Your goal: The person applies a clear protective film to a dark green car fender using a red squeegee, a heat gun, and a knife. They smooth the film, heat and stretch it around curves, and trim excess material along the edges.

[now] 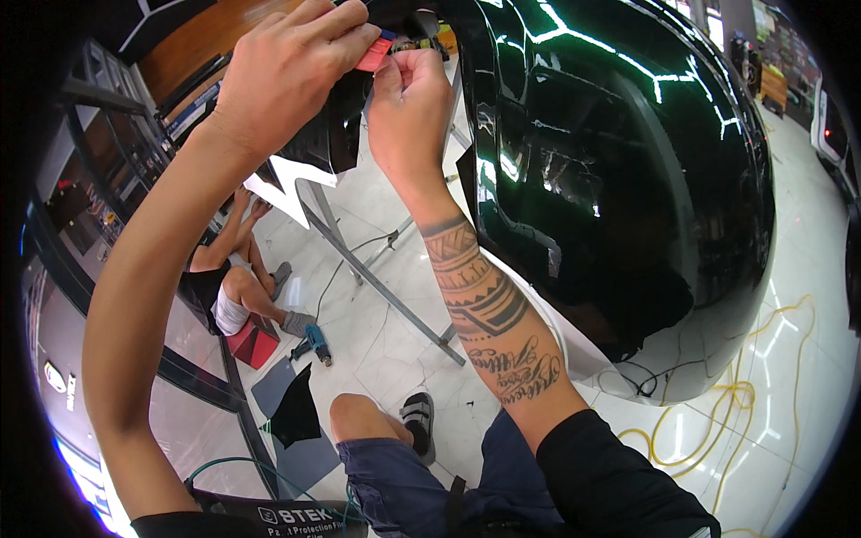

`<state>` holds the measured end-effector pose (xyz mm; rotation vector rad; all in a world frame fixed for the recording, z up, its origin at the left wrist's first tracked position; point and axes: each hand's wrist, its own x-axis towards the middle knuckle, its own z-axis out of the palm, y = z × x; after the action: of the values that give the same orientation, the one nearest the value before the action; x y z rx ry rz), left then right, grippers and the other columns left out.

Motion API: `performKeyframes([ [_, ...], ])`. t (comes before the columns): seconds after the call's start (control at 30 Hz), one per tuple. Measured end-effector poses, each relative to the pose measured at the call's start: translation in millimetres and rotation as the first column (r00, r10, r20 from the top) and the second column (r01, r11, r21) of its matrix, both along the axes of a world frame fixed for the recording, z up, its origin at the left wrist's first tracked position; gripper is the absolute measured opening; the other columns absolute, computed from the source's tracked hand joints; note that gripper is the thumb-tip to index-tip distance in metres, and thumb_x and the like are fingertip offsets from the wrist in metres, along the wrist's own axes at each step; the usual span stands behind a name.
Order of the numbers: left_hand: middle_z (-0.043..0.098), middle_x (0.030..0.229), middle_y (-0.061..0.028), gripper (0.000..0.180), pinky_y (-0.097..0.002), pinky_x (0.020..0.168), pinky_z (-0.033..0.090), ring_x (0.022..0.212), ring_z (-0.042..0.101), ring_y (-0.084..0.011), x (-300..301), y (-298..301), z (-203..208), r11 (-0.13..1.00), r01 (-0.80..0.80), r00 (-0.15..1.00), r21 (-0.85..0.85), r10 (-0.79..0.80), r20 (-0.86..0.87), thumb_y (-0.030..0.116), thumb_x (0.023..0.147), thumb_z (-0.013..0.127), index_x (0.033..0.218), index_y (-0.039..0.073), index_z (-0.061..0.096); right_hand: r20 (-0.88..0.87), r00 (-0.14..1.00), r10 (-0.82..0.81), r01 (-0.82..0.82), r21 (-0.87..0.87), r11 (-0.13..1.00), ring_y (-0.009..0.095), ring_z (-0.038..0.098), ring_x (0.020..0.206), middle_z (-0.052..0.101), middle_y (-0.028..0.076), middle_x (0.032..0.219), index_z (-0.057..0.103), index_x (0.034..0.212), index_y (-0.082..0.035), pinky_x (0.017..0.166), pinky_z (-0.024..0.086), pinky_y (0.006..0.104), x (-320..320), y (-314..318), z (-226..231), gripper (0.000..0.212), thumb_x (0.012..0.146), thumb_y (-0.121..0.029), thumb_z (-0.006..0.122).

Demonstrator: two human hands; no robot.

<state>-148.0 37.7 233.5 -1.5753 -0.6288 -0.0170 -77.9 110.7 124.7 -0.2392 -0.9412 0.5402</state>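
A glossy black curved car panel (619,179), probably a bumper, fills the upper right with green-white reflections. At its left end, near the top of the view, both my hands are close together. My left hand (291,67) is closed around a small flat red-and-blue piece (374,54) that looks like a squeegee. Just right of it, my right hand (413,103) is pinched, thumb against fingers, near the panel's edge; what lies between the fingertips is hidden. Below my hands hangs black film-like material (336,134), with a bright white pointed piece (291,186) beneath it.
A metal stand (386,296) extends under the panel. On the floor lie a blue heat gun (314,345), a red box-like object (253,342) and a black sheet scrap (296,408). Another person (215,278) sits at left. A yellow hose (731,394) coils at right.
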Motion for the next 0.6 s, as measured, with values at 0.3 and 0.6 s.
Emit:
performKeyframes([
  [0.3, 0.056, 0.097, -0.0019, 0.023, -0.0306, 0.073, 0.053, 0.096, 0.059, -0.0190, 18, -34, -27, 0.940, -0.327, 0.934, -0.101, 0.337, 0.117, 0.004, 0.074, 0.061, 0.096, 0.008, 0.066, -0.055, 0.974, 0.222, -0.220, 0.031, 0.975, 0.015, 0.056, 0.068, 0.062, 0.009, 0.075, 0.058, 0.090, 0.004, 0.064, 0.046, 0.0297, 3, 4, -3, 0.018, 0.091, -0.013, 0.059],
  [0.6, 0.066, 0.076, -0.0096, 0.021, -0.0267, 0.060, 0.048, 0.065, 0.062, -0.0176, 1, -69, 0, 0.882, 0.166, 0.676, -0.441, 0.224, 0.702, 0.019, 0.088, 0.063, 0.091, -0.002, 0.063, -0.172, 0.944, 0.282, -0.275, 0.063, 0.959, 0.014, 0.058, 0.070, 0.063, 0.006, 0.080, 0.059, 0.093, 0.002, 0.064, 0.047, 0.0270, -4, 10, -2, 0.019, 0.093, -0.017, 0.056],
])
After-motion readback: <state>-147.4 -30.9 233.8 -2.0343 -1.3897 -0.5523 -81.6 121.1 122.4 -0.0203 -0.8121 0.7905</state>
